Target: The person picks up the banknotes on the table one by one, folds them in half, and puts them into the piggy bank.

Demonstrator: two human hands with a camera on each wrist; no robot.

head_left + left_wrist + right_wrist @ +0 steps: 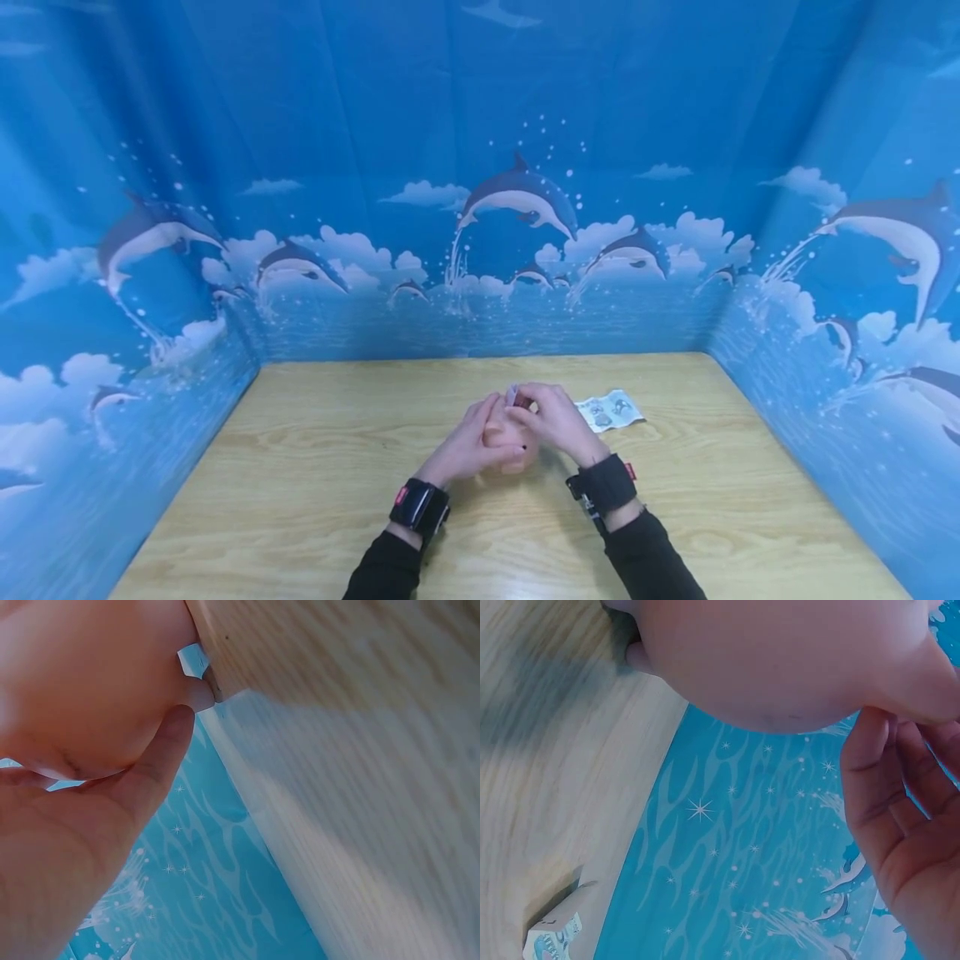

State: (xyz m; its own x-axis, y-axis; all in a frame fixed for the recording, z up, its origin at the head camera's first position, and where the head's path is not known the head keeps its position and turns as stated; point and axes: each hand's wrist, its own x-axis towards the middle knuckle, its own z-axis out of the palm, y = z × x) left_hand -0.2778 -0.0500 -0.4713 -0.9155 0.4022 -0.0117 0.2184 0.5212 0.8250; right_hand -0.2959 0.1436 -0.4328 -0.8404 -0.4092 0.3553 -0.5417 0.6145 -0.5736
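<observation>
A rounded pink piggy bank (513, 437) stands on the wooden table between my two hands. My left hand (471, 443) holds its left side, the thumb lying along the near side. In the left wrist view, that thumb presses the smooth pink body (90, 682) close to a short foot. My right hand (557, 419) is at the top of the bank and pinches a small folded paper (513, 395) with reddish and pale parts. In the right wrist view, the right fingers (874, 750) touch the bank beside an ear-like flap (930, 679); the paper is hidden there.
A creased, pale green printed slip, like a banknote (617, 410), lies on the table (315, 467) just right of my right hand. Blue dolphin-print curtains (360, 167) enclose the table at the back and both sides.
</observation>
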